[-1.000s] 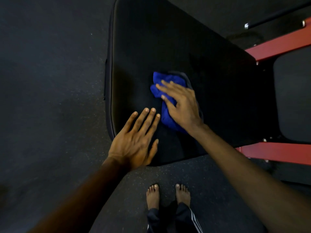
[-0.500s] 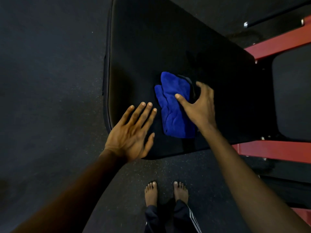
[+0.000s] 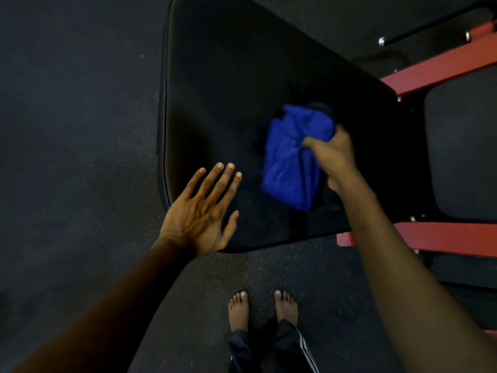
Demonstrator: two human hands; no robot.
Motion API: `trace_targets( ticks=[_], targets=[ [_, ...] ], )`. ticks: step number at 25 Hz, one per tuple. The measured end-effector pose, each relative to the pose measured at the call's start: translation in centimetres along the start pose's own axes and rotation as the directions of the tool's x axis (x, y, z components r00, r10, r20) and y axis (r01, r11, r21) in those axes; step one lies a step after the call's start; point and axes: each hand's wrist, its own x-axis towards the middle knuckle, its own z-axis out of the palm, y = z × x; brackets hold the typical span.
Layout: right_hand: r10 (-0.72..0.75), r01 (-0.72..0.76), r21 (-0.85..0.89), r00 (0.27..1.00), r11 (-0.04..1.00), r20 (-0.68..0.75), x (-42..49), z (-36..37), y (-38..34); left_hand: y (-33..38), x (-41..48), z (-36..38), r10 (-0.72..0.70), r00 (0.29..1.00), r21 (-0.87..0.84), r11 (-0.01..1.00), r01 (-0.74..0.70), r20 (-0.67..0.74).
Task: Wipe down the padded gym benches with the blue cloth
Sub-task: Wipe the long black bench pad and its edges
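Note:
A wide black padded bench (image 3: pixel 236 84) fills the upper middle of the view. The blue cloth (image 3: pixel 291 157) is bunched over the pad's near right part, and my right hand (image 3: pixel 332 157) grips it by its right side, lifting its folds. My left hand (image 3: pixel 203 211) lies flat on the pad's near left corner, fingers spread, holding nothing.
A red steel frame (image 3: pixel 441 65) runs along the bench's right side, with a second red bar (image 3: pixel 451 238) nearer me. A smaller black pad (image 3: pixel 462 146) sits between them. Dark speckled rubber floor (image 3: pixel 75 130) surrounds the bench. My bare feet (image 3: pixel 263 308) stand just before the pad's near edge.
My right hand went from pressing flat on the cloth to sliding off to its right and closing on it, bunching it up. My left hand stayed in place.

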Motion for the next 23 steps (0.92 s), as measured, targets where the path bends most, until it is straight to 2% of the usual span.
trace_targets(
  ticks=[2, 3, 4, 5, 7, 8, 11, 14, 16, 19, 23],
  targets=[
    [-0.209, 0.153, -0.205, 0.936, 0.967, -0.283, -0.8, -1.7, -1.0, 0.1, 0.0, 0.0, -0.004, 1.0, -0.01, 1.0, 0.004, -0.008],
    [-0.315, 0.228, -0.276, 0.891, 0.934, -0.328, -1.6, -1.7, -1.2, 0.1, 0.0, 0.0, -0.004, 1.0, -0.014, 1.0, 0.004, -0.012],
    [-0.398, 0.315, -0.297, 0.872, 0.901, -0.283, -2.3, -1.1, -1.2, 0.1, 0.0, 0.0, -0.004, 1.0, -0.016, 1.0, 0.004, -0.015],
    [-0.433, 0.382, -0.278, 0.889, 0.882, -0.152, -3.1, 0.1, -1.1, 0.0, 0.0, 0.0, -0.003, 1.0, -0.016, 1.0, 0.003, -0.015],
    [-0.381, 0.434, -0.266, 0.896, 0.861, 0.228, -4.4, 2.2, 0.4, 0.0, 0.0, 0.0, 0.0, 1.0, -0.016, 1.0, 0.0, -0.013],
    [-0.358, 0.457, -0.297, 0.873, 0.838, 0.331, -4.6, 2.6, 1.3, 0.0, 0.0, -0.1, 0.001, 1.0, -0.017, 1.0, -0.001, -0.01],
    [-0.523, 0.583, -0.463, 0.81, 0.668, 0.265, -3.9, 2.4, 3.7, 0.1, 0.1, 0.0, 0.006, 1.0, -0.027, 1.0, -0.006, -0.008],
    [-0.493, 0.641, -0.524, 0.767, 0.561, 0.411, -2.3, 4.6, 4.7, 0.0, 0.1, 0.0, 0.012, 1.0, -0.025, 1.0, -0.012, -0.005],
    [-0.463, 0.604, -0.537, 0.797, 0.589, 0.389, -1.2, 6.2, 4.8, -0.1, 0.2, 0.0, 0.016, 1.0, -0.026, 1.0, -0.016, -0.005],
    [-0.492, 0.551, -0.525, 0.83, 0.649, 0.263, 0.4, 6.8, 4.7, -0.1, 0.1, 0.0, 0.011, 1.0, -0.015, 1.0, -0.011, 0.004],
    [-0.4, 0.422, -0.49, 0.903, 0.763, 0.156, -0.7, 7.8, 3.8, 0.0, 0.1, 0.0, 0.002, 1.0, -0.023, 1.0, -0.002, -0.002]
  ],
)
